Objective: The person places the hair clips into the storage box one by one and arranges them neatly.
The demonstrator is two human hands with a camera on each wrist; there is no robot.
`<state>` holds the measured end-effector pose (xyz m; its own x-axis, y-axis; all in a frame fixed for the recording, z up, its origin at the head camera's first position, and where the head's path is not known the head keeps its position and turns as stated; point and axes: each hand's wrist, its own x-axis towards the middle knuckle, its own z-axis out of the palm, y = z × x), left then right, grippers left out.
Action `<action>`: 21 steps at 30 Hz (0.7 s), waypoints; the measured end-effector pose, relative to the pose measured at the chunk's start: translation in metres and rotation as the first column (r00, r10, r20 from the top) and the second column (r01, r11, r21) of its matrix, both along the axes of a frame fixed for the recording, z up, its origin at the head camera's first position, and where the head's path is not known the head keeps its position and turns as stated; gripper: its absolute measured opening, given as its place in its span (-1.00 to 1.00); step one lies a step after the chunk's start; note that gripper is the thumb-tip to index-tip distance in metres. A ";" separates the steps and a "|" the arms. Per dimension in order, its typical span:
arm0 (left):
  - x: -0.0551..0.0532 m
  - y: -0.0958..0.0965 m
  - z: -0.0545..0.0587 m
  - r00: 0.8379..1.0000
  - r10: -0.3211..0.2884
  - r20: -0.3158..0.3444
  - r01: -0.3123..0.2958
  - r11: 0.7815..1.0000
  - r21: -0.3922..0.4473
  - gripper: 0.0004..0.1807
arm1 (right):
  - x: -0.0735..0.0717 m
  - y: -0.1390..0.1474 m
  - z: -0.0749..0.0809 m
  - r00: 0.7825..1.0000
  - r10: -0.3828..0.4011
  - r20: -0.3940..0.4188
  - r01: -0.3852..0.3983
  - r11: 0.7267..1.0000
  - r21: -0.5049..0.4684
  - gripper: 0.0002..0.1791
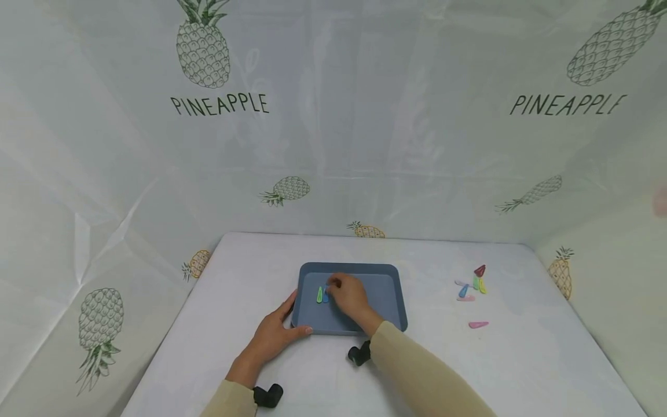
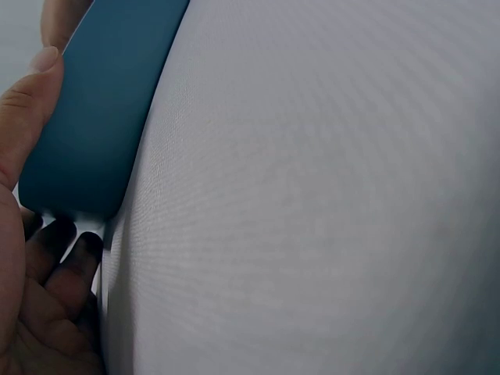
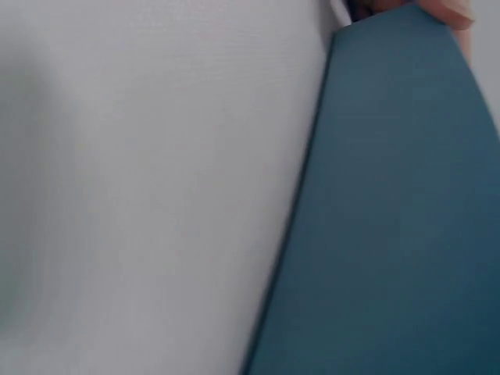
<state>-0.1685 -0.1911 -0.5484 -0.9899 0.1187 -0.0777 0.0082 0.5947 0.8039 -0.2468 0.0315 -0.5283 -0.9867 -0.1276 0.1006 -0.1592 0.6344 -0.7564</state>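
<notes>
A blue-grey rectangular tray (image 1: 383, 301) lies on the white table. My left hand (image 1: 273, 333) holds its near left corner, thumb along the near rim and fingers along the left side. In the left wrist view, that thumb (image 2: 35, 101) lies against the tray's wall (image 2: 101, 117). My right hand (image 1: 350, 295) reaches over the tray, fingertips pinching the far end of a blue snap hair clip (image 1: 325, 297). Just left of this clip, a green hair clip (image 1: 319, 295) lies parallel to it. The right wrist view has mostly the tray's outer wall (image 3: 391, 195).
To the right on the table (image 1: 432, 359) lies a loose cluster of hair clips, among them a red one (image 1: 480, 270), a yellow one (image 1: 482, 285) and a second blue one (image 1: 463, 291). Nearer lies a single pink clip (image 1: 478, 325). A pineapple-print sheet (image 1: 365, 145) surrounds the table.
</notes>
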 end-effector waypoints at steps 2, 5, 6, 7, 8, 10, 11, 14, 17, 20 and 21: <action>0.000 0.000 0.000 1.000 0.002 0.002 -0.002 1.000 0.001 0.16 | 0.002 0.004 0.002 1.000 -0.003 -0.017 0.002 0.999 -0.035 -0.78; 0.000 0.001 -0.001 1.000 0.011 0.008 -0.011 1.000 0.002 0.16 | 0.006 0.012 0.007 0.999 -0.019 -0.045 0.015 0.996 -0.083 -0.78; 0.000 0.001 -0.002 1.000 0.013 0.010 -0.013 1.000 0.006 0.17 | 0.008 0.016 0.010 0.998 -0.022 -0.055 0.017 0.995 -0.100 -0.78; -0.001 0.001 -0.002 1.000 0.014 0.010 -0.014 1.000 0.008 0.17 | 0.010 0.020 0.013 0.997 -0.027 -0.065 0.019 0.993 -0.116 -0.77; -0.001 0.001 -0.002 1.000 0.014 0.011 -0.014 1.000 0.006 0.17 | 0.012 0.025 0.016 0.997 -0.035 -0.074 0.025 0.991 -0.132 -0.77; -0.001 0.001 -0.002 1.000 0.018 0.015 -0.018 1.000 0.003 0.18 | 0.018 0.037 0.024 0.995 -0.042 -0.089 0.029 0.990 -0.141 -0.75; -0.001 0.001 -0.002 1.000 0.019 0.017 -0.019 1.000 0.002 0.18 | 0.021 0.044 0.027 0.994 -0.052 -0.093 0.039 0.989 -0.143 -0.75; 0.000 0.001 -0.001 1.000 0.020 0.016 -0.020 1.000 0.005 0.18 | 0.030 0.068 0.038 0.989 -0.091 -0.120 0.076 0.989 -0.127 -0.73; 0.000 0.002 0.000 1.000 0.017 0.013 -0.018 1.000 0.011 0.18 | 0.039 0.096 0.044 0.980 -0.137 -0.146 0.121 0.986 -0.115 -0.72; 0.000 0.002 0.000 1.000 0.012 0.015 -0.012 1.000 0.008 0.18 | 0.049 0.128 0.046 0.970 -0.189 -0.150 0.175 0.979 -0.100 -0.72; 0.000 0.002 0.000 1.000 0.010 0.015 -0.010 1.000 0.006 0.18 | 0.053 0.140 0.045 0.967 -0.211 -0.143 0.199 0.976 -0.092 -0.71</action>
